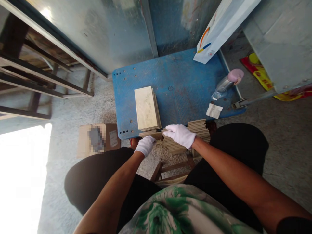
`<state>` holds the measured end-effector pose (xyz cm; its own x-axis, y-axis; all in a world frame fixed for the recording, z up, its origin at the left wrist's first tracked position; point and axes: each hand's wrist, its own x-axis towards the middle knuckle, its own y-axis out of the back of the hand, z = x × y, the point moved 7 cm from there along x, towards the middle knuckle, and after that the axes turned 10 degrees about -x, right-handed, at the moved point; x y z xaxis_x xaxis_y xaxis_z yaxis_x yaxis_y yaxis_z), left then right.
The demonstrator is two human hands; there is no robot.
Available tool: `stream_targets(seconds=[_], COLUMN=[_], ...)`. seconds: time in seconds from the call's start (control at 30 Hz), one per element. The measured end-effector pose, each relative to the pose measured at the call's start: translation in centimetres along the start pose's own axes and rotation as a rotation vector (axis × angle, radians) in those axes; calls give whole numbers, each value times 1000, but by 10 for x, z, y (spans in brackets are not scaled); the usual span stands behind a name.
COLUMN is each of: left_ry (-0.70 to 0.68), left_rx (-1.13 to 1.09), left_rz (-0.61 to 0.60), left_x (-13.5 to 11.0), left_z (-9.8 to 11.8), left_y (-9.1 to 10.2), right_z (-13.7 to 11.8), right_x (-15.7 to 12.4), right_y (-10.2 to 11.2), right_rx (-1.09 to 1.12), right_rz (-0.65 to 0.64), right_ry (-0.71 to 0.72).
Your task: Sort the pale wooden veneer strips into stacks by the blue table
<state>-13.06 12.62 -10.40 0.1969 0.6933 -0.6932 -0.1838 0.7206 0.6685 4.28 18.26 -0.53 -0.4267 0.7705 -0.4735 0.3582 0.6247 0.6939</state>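
My left hand [145, 145], in a white glove, is closed at the table's near edge on a thin tan board [151, 134] seen nearly edge-on. Its fingertips are partly hidden. My right hand [180, 135], gloved in white too, lies over a row of thin boards [174, 148] standing on edge between my knees. Its fingers stretch left, slightly apart, touching the boards' top edges. A second group of such boards [199, 128] stands to the right of that hand. Just beyond my left hand, a neat stack of pale rectangular boards [147, 108] lies flat on the blue table [185, 87].
A bottle with a pink lid [226, 83] and a folded white paper [214, 111] are at the table's right. A tall white bag [214, 35] stands behind. On the floor at left sits a cardboard box [112, 138]. A wooden stool frame [170, 169] is below my hands.
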Motion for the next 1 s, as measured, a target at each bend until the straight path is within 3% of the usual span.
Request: stream_targets(seconds=[0.3,0.57,0.83,1.0], left_ry=[79,27,61,91], left_rx=[49,108,221,142], left_rz=[109,337,305,292], left_x=[-1,-18,-18,-19], left_z=[4,14,9,9], left_y=[5,10,5,0], right_z=[3,2,1,3], right_x=[2,4,1,2], right_y=[-10,-10,-6,-8], right_rx=[87,95,78,56], right_rz=[4,24,33,8], right_ry=[7,29,26,4])
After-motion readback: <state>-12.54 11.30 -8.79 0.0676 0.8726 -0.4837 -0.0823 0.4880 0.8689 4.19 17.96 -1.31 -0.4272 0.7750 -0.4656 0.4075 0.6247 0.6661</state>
